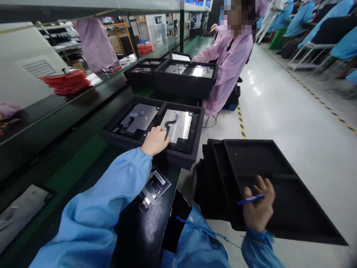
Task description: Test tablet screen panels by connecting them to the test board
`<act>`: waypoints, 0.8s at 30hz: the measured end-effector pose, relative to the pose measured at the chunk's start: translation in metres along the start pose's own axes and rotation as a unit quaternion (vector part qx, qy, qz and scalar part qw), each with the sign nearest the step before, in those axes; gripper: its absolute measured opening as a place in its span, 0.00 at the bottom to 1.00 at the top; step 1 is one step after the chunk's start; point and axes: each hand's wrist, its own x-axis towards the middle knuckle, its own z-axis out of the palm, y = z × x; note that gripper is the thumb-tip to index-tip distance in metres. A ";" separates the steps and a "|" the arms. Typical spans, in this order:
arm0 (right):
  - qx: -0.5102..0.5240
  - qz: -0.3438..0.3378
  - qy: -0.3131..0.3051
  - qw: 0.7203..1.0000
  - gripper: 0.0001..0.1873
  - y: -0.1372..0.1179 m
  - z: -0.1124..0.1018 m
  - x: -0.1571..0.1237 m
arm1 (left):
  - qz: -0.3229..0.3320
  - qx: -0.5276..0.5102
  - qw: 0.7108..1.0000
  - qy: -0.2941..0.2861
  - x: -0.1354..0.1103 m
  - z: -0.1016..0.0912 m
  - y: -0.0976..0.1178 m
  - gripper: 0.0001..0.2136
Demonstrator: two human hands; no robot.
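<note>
Right hand at 5 o'clock grips a blue pen over empty black foam trays, left hand rests half-curled, gripping nothing, on the panel-filled black tray at 11.

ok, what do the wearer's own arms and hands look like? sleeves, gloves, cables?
Both arms wear light-blue, finely striped smock sleeves: left sleeve, right sleeve, each gathered into an elastic cuff. Left hand and right hand are bare, no gloves. A thin blue coiled cord runs to the right cuff.
</note>
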 end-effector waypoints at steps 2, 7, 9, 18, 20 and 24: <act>0.058 0.004 -0.054 0.997 0.35 -0.028 0.021 0.000 | -0.028 0.003 1.000 -0.005 0.001 -0.001 0.001 0.14; 0.191 -0.057 -0.211 0.957 0.30 -0.085 0.058 0.012 | -0.072 -0.015 0.997 -0.020 0.006 -0.004 0.007 0.15; 0.213 -0.088 -0.264 0.937 0.35 -0.106 0.069 0.017 | -0.097 -0.029 0.995 -0.010 0.009 -0.004 0.009 0.16; 0.190 -0.135 -0.336 0.913 0.38 -0.140 0.083 0.012 | -0.164 -0.113 0.979 0.035 0.022 0.002 -0.005 0.18; 0.187 -0.128 -0.342 0.912 0.37 -0.140 0.082 0.012 | -0.178 -0.140 0.973 0.036 0.028 0.004 -0.012 0.17; 0.188 -0.119 -0.340 0.914 0.37 -0.141 0.083 0.013 | -0.198 -0.186 0.961 0.045 0.038 0.006 -0.019 0.18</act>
